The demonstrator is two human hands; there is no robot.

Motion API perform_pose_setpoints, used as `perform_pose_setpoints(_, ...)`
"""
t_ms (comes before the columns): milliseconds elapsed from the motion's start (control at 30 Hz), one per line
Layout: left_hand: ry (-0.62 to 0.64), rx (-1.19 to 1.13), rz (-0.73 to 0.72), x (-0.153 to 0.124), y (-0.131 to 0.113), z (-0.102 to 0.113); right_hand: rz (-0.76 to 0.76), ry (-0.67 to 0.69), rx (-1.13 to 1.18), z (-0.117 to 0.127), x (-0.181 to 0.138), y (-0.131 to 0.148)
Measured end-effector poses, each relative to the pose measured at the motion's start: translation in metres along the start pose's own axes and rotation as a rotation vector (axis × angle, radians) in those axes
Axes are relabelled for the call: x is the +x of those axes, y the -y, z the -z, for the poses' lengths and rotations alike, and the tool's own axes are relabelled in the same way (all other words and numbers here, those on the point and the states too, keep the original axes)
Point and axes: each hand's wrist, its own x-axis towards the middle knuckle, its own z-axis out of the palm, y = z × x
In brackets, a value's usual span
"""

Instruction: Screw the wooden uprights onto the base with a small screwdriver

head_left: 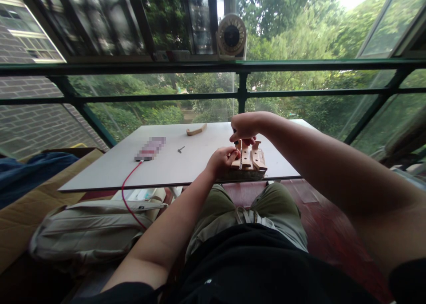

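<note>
A small wooden assembly (pixel 252 159) of several slats stands at the near edge of the white board table (pixel 173 166). My left hand (pixel 221 160) is closed, pinching the left side of the wooden assembly. My right hand (pixel 242 127) is closed just above it, gripping a small dark tool (pixel 236 143) that points down at the wood. A loose screw (pixel 180 149) lies on the table to the left. A curved wooden piece (pixel 196 129) rests near the far edge.
A phone (pixel 150 149) with a red cable (pixel 128 193) lies on the table's left part. A grey backpack (pixel 89 230) and a cardboard box (pixel 29 206) sit on the floor to the left. A dark railing (pixel 213 95) with glass runs beyond the table.
</note>
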Motion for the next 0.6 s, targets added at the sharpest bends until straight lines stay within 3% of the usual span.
perform_pose_setpoints(600, 0.005, 0.037, -0.005, 0.001, -0.002, 0.001, -0.065, -0.050, 0.010, -0.006, 0.009, -0.011)
